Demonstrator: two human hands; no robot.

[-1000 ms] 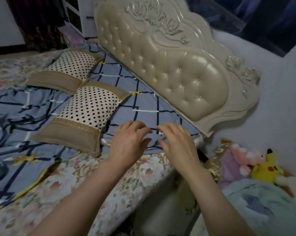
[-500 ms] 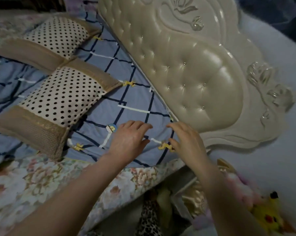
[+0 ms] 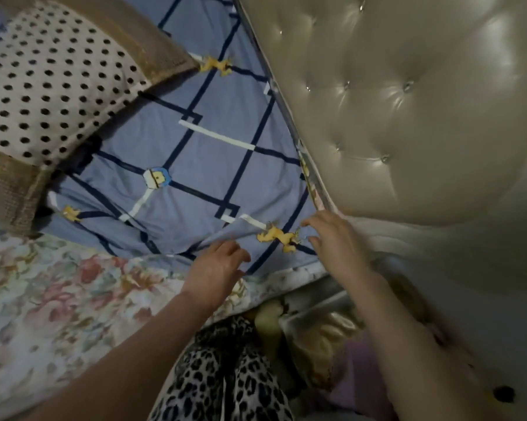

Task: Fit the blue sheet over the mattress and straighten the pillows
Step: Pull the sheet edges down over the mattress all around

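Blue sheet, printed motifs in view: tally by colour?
On the blue sheet:
Yellow motifs: 3, near the pillow, lower left, between the left hand and right hand at
Blue-and-white motifs: 1
Total: 4

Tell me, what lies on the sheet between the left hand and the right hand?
In the head view, only blue sheet lies between the left hand and the right hand, printed there with a yellow cartoon figure; no separate object lies there.
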